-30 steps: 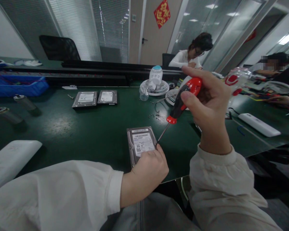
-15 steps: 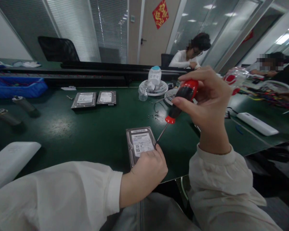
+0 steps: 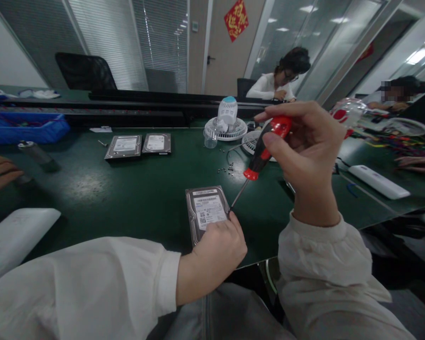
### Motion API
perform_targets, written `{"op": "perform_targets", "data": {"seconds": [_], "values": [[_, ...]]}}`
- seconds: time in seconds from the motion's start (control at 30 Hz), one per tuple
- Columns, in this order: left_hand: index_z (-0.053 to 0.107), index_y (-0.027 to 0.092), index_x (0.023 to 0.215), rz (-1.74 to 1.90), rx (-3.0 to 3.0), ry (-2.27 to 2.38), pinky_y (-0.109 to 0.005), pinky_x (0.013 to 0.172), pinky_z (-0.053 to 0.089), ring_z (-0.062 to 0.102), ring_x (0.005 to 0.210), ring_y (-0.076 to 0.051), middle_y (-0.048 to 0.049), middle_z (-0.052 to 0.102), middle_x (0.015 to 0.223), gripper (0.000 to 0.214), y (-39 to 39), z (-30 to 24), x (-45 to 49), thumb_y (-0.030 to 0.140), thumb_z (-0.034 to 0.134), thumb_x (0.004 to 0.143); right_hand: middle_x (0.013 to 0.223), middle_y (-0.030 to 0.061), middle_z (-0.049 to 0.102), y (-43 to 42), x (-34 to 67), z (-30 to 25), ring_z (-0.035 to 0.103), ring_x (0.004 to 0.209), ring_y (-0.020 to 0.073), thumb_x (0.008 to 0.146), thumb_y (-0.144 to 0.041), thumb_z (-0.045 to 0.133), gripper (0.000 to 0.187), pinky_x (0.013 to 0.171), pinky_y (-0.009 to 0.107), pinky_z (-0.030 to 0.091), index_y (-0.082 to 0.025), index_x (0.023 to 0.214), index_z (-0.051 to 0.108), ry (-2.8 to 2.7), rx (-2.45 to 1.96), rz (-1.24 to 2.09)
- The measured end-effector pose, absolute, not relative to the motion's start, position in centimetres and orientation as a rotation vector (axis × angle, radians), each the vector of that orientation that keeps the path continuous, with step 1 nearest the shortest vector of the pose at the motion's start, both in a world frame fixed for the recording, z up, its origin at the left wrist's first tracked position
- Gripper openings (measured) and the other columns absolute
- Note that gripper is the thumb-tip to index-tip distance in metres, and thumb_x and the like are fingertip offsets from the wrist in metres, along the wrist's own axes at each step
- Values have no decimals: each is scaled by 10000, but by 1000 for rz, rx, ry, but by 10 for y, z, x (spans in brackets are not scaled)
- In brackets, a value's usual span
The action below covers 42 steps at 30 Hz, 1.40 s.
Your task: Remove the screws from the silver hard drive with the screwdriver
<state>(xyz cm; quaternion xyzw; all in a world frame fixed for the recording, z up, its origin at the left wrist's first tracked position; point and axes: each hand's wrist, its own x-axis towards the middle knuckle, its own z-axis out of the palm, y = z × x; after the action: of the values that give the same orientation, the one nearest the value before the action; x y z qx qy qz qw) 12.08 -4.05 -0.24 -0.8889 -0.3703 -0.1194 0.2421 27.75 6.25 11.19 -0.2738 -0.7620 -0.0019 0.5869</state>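
A hard drive (image 3: 209, 203) with a white label lies flat on the green table near its front edge. My left hand (image 3: 219, 245) is closed over the drive's near right part, its fingertips at the right edge beside the screwdriver's tip. My right hand (image 3: 304, 141) grips the red and black handle of a screwdriver (image 3: 258, 163) between thumb and fingers. The slanted shaft runs down to the drive's right edge; whether the tip sits in a screw is too small to tell. Several small screws (image 3: 228, 169) lie scattered behind the drive.
Two more hard drives (image 3: 125, 145) lie at the back left. A white fan (image 3: 228, 118) stands behind the screws. Metal cylinders (image 3: 35, 152), a blue bin (image 3: 24, 128) and a white case (image 3: 21, 231) are left; a white power strip (image 3: 378, 182) is right. Another person's hand (image 3: 0, 172) reaches in left.
My right hand's fingers have shifted on the screwdriver handle, and the handle has tilted slightly. Another person's hand has come in at the left over a metal cylinder. The drive stays put.
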Motion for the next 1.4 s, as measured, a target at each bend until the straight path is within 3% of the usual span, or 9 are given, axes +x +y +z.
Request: {"op": "perform_targets", "data": {"seconds": [0.13, 0.23, 0.37, 0.67, 0.73, 0.87, 1.07, 1.27, 1.4], "values": [[645, -89, 1215, -315, -2431, -1007, -277, 451, 414, 606, 537, -190, -132, 654, 697, 523, -41, -2, 121, 328, 629, 900, 1031, -16, 751, 62, 278, 112, 691, 941, 245, 829, -277, 607, 289, 781, 417, 554, -376, 1069, 732, -1782, -589, -3], [641, -96, 1214, -314, -2437, -1003, -277, 443, 404, 601, 529, -189, -130, 652, 691, 528, -41, -2, 121, 326, 631, 898, 1042, -11, 750, 64, 278, 113, 689, 1039, 251, 831, -303, 650, 222, 922, 453, 548, -364, 1028, 733, -1811, -556, -42], [641, -95, 1215, -335, -2432, -1006, -279, 438, 400, 601, 527, -192, -129, 653, 690, 528, -40, -3, 121, 324, 634, 894, 994, 8, 754, 64, 279, 115, 689, 973, 236, 792, -310, 738, 223, 879, 432, 545, -318, 1015, 729, -1834, -603, -184], [645, -87, 1216, -339, -2437, -1012, -269, 438, 402, 602, 531, -185, -132, 663, 699, 511, -40, -3, 121, 309, 622, 893, 1115, 0, 727, 54, 279, 119, 648, 985, 278, 936, -430, 474, 305, 862, 488, 498, -387, 1166, 669, -1947, -697, -203], [640, -84, 1223, -336, -2434, -1016, -270, 446, 404, 602, 539, -184, -132, 662, 705, 500, -40, -3, 121, 297, 611, 902, 1122, 19, 703, 60, 279, 115, 663, 1022, 269, 897, -438, 574, 294, 838, 459, 527, -358, 1176, 620, -1940, -654, -172], [630, -84, 1237, -326, -2434, -1012, -273, 451, 403, 608, 553, -190, -129, 655, 705, 503, -40, -5, 122, 297, 605, 910, 1035, 3, 681, 72, 275, 109, 707, 949, 248, 689, -427, 844, 577, 712, 389, 582, -352, 1147, 500, -1868, -508, -45], [640, -86, 1222, -326, -2422, -994, -270, 448, 404, 602, 542, -185, -128, 654, 700, 504, -40, -6, 122, 302, 614, 901, 1110, 40, 648, 71, 273, 109, 672, 1031, 233, 752, -456, 789, 357, 731, 365, 617, -320, 1023, 600, -1757, -524, -4], [651, -85, 1207, -342, -2411, -994, -272, 439, 410, 601, 531, -190, -124, 651, 686, 500, -39, -4, 121, 294, 622, 882, 1040, 36, 674, 74, 276, 104, 662, 876, 202, 819, -528, 685, 385, 651, 344, 575, -361, 1159, 618, -1829, -535, 57], [650, -93, 1203, -348, -2426, -1001, -274, 435, 409, 605, 533, -195, -128, 654, 685, 501, -39, -4, 121, 287, 626, 877, 999, 10, 683, 70, 273, 105, 648, 808, 181, 757, -497, 768, 419, 640, 330, 576, -339, 1107, 601, -1801, -560, 52]]}}
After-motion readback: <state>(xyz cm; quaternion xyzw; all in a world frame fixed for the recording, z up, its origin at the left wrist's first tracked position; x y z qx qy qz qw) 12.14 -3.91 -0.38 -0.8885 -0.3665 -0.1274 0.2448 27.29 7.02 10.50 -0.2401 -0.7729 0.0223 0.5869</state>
